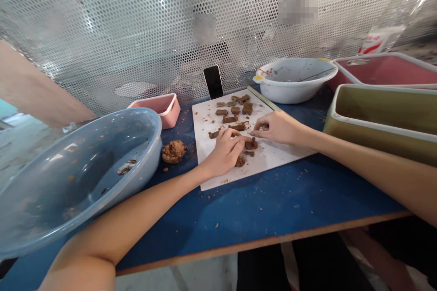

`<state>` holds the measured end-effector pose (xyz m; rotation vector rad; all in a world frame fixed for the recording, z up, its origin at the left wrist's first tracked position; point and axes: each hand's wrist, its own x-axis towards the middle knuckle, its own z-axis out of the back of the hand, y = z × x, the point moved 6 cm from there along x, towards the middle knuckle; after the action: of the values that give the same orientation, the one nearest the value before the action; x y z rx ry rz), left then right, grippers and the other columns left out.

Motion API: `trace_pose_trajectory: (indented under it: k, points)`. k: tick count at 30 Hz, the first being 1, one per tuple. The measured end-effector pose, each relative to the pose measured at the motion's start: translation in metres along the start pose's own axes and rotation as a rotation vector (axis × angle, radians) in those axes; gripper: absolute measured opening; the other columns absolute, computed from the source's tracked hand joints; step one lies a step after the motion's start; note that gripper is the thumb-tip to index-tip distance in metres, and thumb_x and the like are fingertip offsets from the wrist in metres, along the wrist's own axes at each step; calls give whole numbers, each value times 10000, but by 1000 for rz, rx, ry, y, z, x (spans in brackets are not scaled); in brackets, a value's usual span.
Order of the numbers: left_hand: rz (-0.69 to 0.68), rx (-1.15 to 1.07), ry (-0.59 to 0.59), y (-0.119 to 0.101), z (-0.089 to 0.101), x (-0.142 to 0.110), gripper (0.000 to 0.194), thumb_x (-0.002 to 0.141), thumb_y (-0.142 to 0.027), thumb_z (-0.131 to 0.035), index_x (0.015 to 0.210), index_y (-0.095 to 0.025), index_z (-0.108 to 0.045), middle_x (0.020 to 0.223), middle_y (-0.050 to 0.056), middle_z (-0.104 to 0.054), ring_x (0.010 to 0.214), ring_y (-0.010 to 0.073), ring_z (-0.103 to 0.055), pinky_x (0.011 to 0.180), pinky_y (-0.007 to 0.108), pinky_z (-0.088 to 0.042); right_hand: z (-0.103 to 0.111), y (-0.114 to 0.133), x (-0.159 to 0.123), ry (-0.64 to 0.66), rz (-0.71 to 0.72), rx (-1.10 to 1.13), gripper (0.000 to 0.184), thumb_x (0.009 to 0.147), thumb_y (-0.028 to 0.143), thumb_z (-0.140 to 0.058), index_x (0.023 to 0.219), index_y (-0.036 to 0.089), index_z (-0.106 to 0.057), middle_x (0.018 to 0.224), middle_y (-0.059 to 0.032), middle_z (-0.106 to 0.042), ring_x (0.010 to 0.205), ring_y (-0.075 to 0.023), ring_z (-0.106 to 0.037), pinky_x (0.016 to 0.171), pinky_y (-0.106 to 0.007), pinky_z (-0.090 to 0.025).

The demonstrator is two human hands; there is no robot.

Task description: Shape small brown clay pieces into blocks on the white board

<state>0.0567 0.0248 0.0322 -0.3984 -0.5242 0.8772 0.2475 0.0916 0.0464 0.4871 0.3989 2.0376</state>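
Several small shaped pieces of brown clay lie on a white board, with crumbs around them. My left hand rests over the board, its fingers bent and closed at a rounded clay piece. Thumb and forefinger of my right hand are pinched together just beside that piece; whatever they hold is too small to make out. Nearer me on the board are a short clay bit and a crumbly clay lump, the latter partly behind my left hand.
Left of the board sit a large clay lump, a big blue basin and a pink box. A phone leans against the perforated metal screen. A white basin, olive planter and pink tray stand right.
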Motion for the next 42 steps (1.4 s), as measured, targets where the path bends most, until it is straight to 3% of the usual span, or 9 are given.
trace_pose_trajectory:
  k: [13, 21, 29, 42]
  points:
    - [5, -1, 0, 2, -2, 0, 451, 1180, -349, -329, 1132, -241, -764, 1326, 119, -585, 1379, 309, -496, 1279, 555, -377, 0, 5, -2, -3, 22, -82, 316, 917, 513, -763, 854, 215, -847, 651, -19, -699, 615, -169, -579, 652, -325, -400]
    - [-7, 7, -3, 4, -3, -1, 438, 1180, -336, -336, 1203, -243, -764, 1314, 122, -588, 1371, 306, -499, 1275, 558, -380, -1, 7, -3, -21, 108, -114, 301, 947, 479, -731, 855, 216, -846, 693, -42, -743, 642, -178, -603, 673, -329, -411]
    - [4, 21, -6, 3, -1, -2, 444, 1183, -332, -343, 1279, -282, -773, 1315, 106, -592, 1366, 300, -507, 1289, 558, -371, -2, 1, -2, -43, 69, -58, 344, 976, 498, -702, 795, 222, -800, 696, -35, -750, 657, -183, -637, 693, -333, -430]
    - [24, -17, -29, 2, 1, -1, 363, 1171, -344, -350, 1160, -240, -698, 1278, 109, -609, 1292, 301, -529, 1230, 524, -407, -4, 4, -5, -36, 106, -47, 373, 971, 489, -670, 727, 213, -725, 675, -34, -704, 629, -164, -544, 682, -341, -377]
